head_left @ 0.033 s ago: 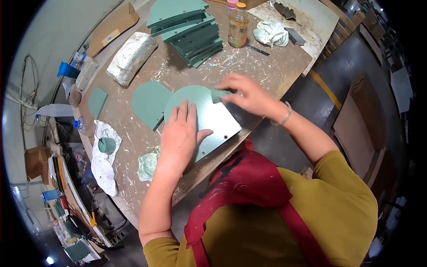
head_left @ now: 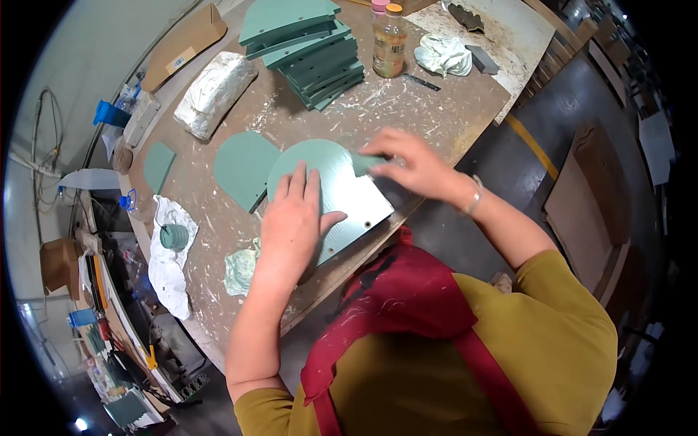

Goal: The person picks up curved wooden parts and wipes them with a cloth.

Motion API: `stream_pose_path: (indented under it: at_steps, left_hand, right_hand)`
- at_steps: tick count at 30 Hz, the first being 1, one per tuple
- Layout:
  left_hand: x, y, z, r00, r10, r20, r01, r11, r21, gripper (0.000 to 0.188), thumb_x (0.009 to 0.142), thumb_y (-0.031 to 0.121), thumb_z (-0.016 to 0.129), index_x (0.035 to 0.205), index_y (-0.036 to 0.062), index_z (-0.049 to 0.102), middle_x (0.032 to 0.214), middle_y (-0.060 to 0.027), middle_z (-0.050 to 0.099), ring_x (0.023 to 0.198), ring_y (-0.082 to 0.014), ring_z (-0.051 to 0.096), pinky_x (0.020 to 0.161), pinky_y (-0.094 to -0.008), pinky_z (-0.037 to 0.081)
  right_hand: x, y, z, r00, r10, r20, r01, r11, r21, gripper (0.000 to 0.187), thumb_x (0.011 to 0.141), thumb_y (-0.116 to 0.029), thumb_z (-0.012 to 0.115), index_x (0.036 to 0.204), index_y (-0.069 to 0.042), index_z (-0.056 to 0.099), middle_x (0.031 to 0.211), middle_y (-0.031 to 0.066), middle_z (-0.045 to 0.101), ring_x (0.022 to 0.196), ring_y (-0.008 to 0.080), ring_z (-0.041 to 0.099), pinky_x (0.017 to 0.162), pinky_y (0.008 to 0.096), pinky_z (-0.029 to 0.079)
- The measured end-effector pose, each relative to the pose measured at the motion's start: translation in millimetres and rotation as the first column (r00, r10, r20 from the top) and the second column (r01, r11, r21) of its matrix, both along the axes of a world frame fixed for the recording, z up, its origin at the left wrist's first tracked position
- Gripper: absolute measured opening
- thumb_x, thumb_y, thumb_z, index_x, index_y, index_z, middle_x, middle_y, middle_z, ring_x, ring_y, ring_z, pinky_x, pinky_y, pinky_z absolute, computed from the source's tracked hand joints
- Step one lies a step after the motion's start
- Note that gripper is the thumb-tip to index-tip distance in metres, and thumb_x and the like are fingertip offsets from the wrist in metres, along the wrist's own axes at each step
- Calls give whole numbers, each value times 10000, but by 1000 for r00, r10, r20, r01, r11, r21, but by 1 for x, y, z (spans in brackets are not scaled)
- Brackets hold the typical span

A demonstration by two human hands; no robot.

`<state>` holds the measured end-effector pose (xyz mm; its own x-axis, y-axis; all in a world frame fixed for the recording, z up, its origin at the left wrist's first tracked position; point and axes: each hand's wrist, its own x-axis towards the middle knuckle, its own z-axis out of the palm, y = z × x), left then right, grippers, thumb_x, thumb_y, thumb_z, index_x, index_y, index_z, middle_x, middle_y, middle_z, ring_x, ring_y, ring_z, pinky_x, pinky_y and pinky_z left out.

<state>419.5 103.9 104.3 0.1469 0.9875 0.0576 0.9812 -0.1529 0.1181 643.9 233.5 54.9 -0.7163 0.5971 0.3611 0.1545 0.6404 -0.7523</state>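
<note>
"The right hand [head_left: 413,166] has shifted slightly right and down — the green pad [head_left: 368,165] pinched in its fingers, at the panel [head_left: 343,195]'s edge."

"And the left hand [head_left: 288,221]?"

"Flat on the panel, fingers extended, gripping nothing."

"The panel?"

"Green, round-topped, glare-washed — two holes by its straight edge, lying near the table [head_left: 458,109]'s edge."

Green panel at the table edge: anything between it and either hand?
Nothing visible at the left hand; it rests directly on the panel. At the right hand, the small green piece it grips sits between hand and panel, by the panel's right edge.
</note>
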Motion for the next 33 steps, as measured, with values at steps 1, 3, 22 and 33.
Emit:
stream_pose_path:
  at_steps: [1, 3, 22, 33]
  left_hand:
    - [0, 0, -1, 1000, -4, -12, 4, 1000, 16, 767, 784, 419, 750, 1352, -35, 507, 1436, -199, 494, 1261, -362, 515, 1017, -415, 479]
    - [1, 1, 0, 1000, 6, -6, -6, 1000, 6, 766, 781, 423, 749, 1356, -23, 509, 1441, -192, 492, 1269, -360, 509, 1016, -415, 481]
    - [-15, 13, 1, 973, -174, -149, 176, 984, 1, 666, 852, 571, 633, 1412, 226, 530, 1397, -141, 503, 1122, -341, 547, 895, -425, 531]
    - [-17, 15, 3, 966, -233, -113, 234, 972, -6, 616, 897, 534, 614, 1405, 194, 535, 1368, -159, 515, 1112, -369, 561, 831, -435, 561]
  right_hand:
    - [15, -13, 8, 999, 20, 48, -17, 998, -57, 306, 869, -120, 685, 1151, -1, 662, 1050, 126, 626, 969, 272, 612, 850, 366, 489]
    - [38, -35, 19, 994, 84, 67, -74, 988, -136, 331, 852, -80, 694, 1174, -10, 667, 1092, 131, 624, 1035, 279, 614, 898, 359, 489]
    - [44, -117, 32, 909, -417, 3, 417, 909, -25, 350, 816, -65, 741, 1142, 8, 636, 1055, 127, 608, 942, 256, 625, 815, 345, 507]
    - [-67, -186, 2, 997, 34, 64, -45, 984, 175, 363, 775, -151, 735, 1072, -30, 565, 995, 150, 515, 902, 326, 569, 748, 414, 501]
